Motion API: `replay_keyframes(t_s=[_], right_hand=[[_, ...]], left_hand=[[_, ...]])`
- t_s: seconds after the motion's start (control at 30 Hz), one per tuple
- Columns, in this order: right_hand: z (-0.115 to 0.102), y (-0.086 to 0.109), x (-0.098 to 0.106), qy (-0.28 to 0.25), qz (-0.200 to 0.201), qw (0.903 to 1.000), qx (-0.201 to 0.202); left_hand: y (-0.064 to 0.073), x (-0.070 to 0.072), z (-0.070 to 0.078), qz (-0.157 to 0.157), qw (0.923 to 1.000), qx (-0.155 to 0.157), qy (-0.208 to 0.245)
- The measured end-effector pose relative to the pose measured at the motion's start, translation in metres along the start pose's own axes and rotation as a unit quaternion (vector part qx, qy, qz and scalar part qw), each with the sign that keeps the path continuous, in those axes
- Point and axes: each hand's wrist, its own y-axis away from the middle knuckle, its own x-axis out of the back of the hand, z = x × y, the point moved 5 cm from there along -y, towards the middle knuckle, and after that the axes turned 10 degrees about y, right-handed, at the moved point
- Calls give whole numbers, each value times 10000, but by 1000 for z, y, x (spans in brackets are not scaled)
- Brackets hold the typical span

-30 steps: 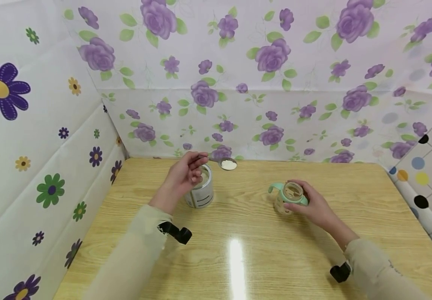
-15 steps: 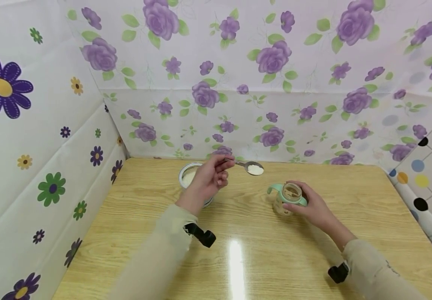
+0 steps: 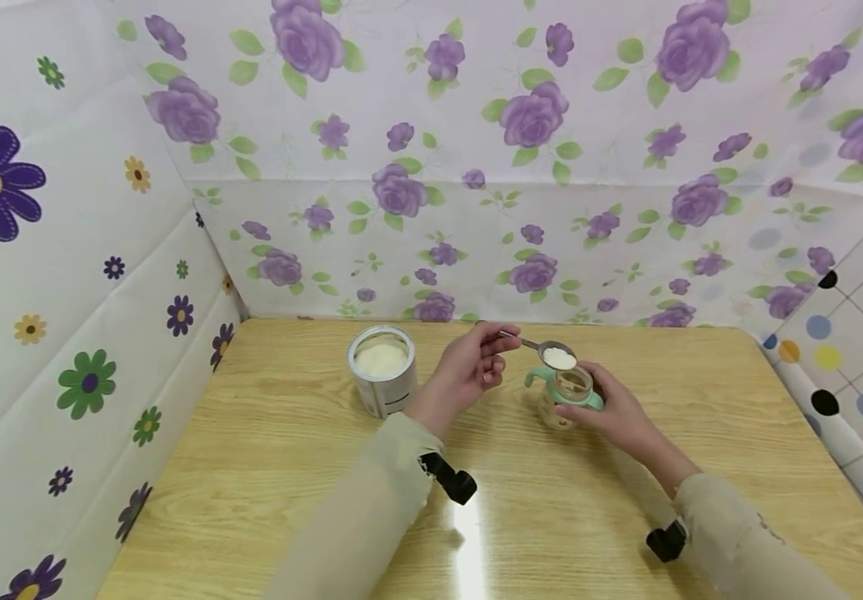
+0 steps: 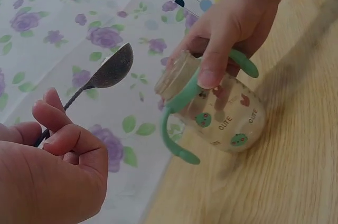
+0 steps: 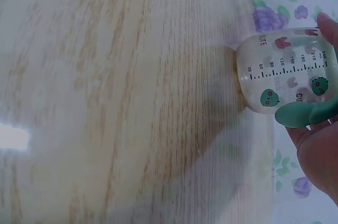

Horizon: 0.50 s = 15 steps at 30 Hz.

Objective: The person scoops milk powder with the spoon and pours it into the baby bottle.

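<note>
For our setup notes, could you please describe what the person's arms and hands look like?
The left hand and right hand are bare, without gloves. The left sleeve and right sleeve are plain pale cream, long and loosely creased. Each cuff carries a small, blocky black device, left device and right device. No cables show.

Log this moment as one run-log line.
left hand: holds spoon with white powder | right hand: grips open bottle | spoon: near bottle's mouth, not touching | can: open, upright on table
</note>
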Motion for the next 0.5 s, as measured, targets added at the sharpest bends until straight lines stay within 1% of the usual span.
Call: replay_keyframes(t_s=[0.17, 0.3, 0.4, 0.5], right_hand=[[2, -1, 0, -18, -17, 10000, -15], [5, -2, 0, 67, 33, 10000, -8], [5, -3, 0, 133, 33, 9999, -14], [5, -3, 0, 140, -6, 9999, -25]], left_hand=[[-8, -5, -10, -26, 9997, 36, -258], [-9, -10, -12, -62, 9976, -16, -687], [-9, -13, -11, -88, 9940, -114, -1088], [-9, -18, -11, -125, 9886, -202, -1484]])
